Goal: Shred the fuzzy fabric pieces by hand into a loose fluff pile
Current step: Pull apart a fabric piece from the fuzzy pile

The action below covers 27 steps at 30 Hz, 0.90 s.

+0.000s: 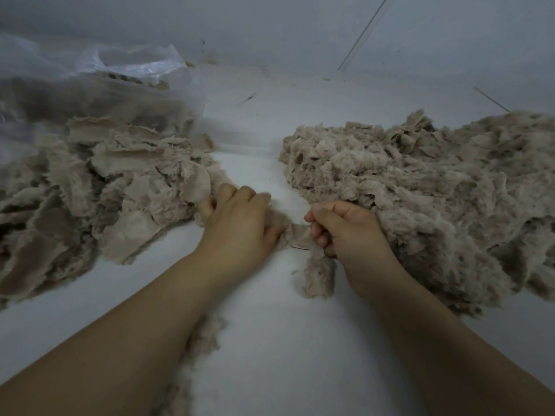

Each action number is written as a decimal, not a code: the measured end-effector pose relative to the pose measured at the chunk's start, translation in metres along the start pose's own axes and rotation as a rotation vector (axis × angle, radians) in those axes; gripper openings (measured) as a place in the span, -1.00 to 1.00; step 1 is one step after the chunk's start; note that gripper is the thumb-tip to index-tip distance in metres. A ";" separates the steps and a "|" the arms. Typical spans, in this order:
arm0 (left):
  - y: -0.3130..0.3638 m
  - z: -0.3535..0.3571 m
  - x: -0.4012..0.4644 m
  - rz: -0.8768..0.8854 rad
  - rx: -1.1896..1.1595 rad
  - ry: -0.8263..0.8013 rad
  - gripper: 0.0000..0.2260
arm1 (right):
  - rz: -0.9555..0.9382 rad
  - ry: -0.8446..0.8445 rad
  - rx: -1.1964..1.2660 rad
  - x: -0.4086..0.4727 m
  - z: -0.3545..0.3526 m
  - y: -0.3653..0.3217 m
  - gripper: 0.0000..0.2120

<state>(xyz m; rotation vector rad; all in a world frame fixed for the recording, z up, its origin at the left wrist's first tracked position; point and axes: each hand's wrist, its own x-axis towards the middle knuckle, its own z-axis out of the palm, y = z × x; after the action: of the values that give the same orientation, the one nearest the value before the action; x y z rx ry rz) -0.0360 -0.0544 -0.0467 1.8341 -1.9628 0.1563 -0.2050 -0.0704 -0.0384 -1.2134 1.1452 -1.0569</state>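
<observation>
Lying at far left, bag (90,82) and scrap heap (99,187). Gripping one strip (300,235) at centre — left hand (240,223) pinching its left end, right hand (345,232) clenching the other, tail dangling. Spreading at right, fluff pile (435,190) — touching the right hand.

Surface: pale grey-white floor/tabletop (270,340), smooth, matte, dim lighting. Small dark specks and one short dark streak (246,99) on it, upper centre.

Upper left: clear plastic bag (120,64), crumpled, glossy highlights on folds, mouth facing right. Contents blurred through film; cannot ID.

Rear: pale wall (270,28), same tone as surface. Few yellowish bits (189,63) at wall base, just right of bag; too small to ID.

Upper right: thin dark diagonal line (363,33) running up wall, seam or rod, cannot tell. Second short thin line (492,99) lower, far right.
</observation>
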 end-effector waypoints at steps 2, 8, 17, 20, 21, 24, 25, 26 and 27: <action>-0.001 0.003 0.001 0.036 0.052 -0.023 -0.77 | -0.009 -0.001 -0.017 0.000 0.001 0.000 -0.74; 0.006 -0.004 0.001 -0.173 -0.660 0.188 -0.83 | -0.041 -0.018 -0.041 -0.003 0.002 0.000 -0.85; 0.019 -0.008 -0.006 -0.335 -1.245 0.051 -0.83 | -0.093 -0.101 0.005 -0.007 0.004 -0.003 -0.85; 0.012 -0.005 -0.003 -0.351 -1.322 0.026 -0.81 | -0.037 -0.076 0.046 -0.006 0.002 -0.004 -0.84; 0.010 -0.005 -0.002 -0.352 -1.351 0.014 -0.81 | -0.033 -0.068 0.037 -0.005 0.002 -0.004 -0.84; 0.000 -0.006 -0.001 -0.323 -1.459 -0.019 -0.85 | -0.042 -0.054 -0.014 -0.004 0.001 -0.004 -0.80; -0.004 -0.007 -0.002 -0.312 -1.472 -0.037 -0.84 | -0.041 -0.060 -0.014 -0.004 0.001 -0.004 -0.80; -0.006 -0.007 -0.002 -0.309 -1.471 -0.053 -0.83 | -0.037 -0.068 -0.013 -0.005 0.001 -0.005 -0.79; -0.009 -0.009 -0.003 -0.310 -1.467 -0.061 -0.82 | -0.030 -0.073 -0.010 -0.005 0.001 -0.005 -0.79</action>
<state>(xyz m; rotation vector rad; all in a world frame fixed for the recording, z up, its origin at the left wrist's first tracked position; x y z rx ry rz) -0.0255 -0.0491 -0.0422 1.0192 -1.0924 -1.1209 -0.2050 -0.0655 -0.0330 -1.2704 1.0807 -1.0220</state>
